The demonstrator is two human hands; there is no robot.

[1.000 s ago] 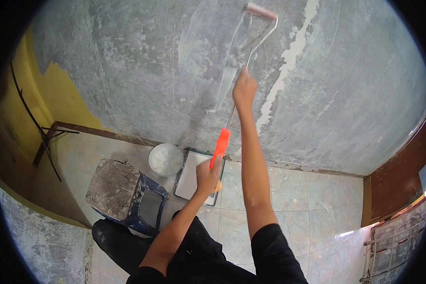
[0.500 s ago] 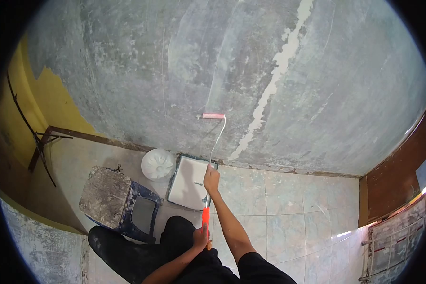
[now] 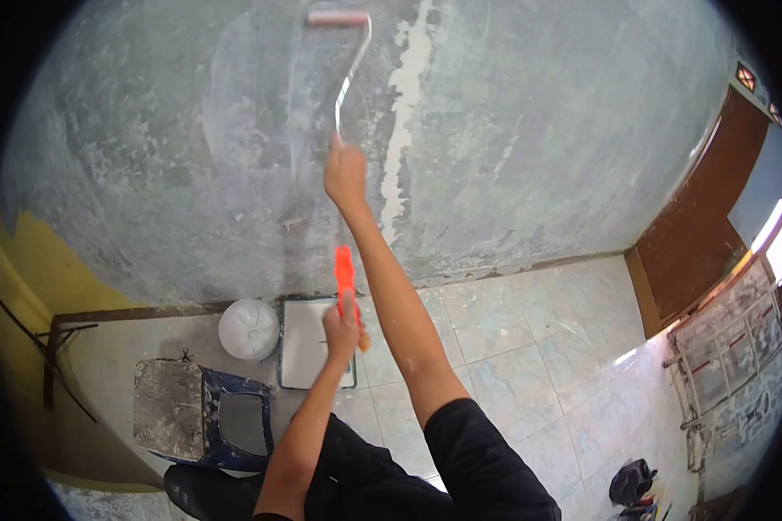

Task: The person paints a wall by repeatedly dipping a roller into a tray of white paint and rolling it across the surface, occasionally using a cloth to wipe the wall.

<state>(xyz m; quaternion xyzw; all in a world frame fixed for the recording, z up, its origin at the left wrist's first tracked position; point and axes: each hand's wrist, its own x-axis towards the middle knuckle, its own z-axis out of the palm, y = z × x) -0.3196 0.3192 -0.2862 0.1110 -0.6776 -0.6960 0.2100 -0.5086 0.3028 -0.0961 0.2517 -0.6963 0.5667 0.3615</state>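
Grey wall (image 3: 539,130) w/ paint roller (image 3: 339,19) up top, long axis near vertical, head pointing up; right hand (image 3: 346,174) gripping shaft, left hand (image 3: 341,328) closed on orange handle (image 3: 345,276); tray (image 3: 307,343) w/ white paint below.

We see the tray (image 3: 308,343) on the floor (image 3: 513,347) against the wall (image 3: 539,130), the bucket (image 3: 248,328) left of it, perhaps touching; the stool (image 3: 191,415) sits nearer us.

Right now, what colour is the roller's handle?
Bright orange handle, clearest in the head view, gripped by the left hand.
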